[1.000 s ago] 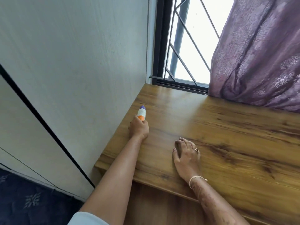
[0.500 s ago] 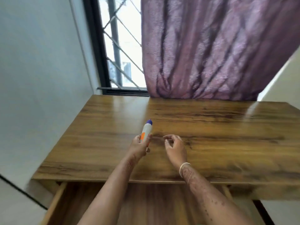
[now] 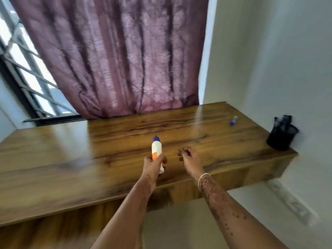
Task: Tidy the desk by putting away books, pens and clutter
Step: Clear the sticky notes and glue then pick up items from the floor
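Observation:
My left hand (image 3: 152, 165) grips a white glue bottle (image 3: 156, 148) with an orange label and a blue cap, held upright over the front middle of the wooden desk (image 3: 71, 159). Beside it, my right hand (image 3: 188, 157) hovers just above the desk with its fingers curled in and nothing in them. A small blue-capped stick (image 3: 233, 120) lies on the desk at the far right. A black mesh pen holder (image 3: 281, 134) stands at the desk's right end against the wall.
A purple curtain (image 3: 115, 56) hangs behind the desk, with a barred window (image 3: 27, 72) to its left. A white wall (image 3: 280, 69) closes the right side. Below the desk front, an open wooden drawer (image 3: 71, 227) shows.
The view has swung right from the desk's left corner to its right end. My left hand has lifted the glue bottle and carried it to the middle; my right hand has risen off the desk.

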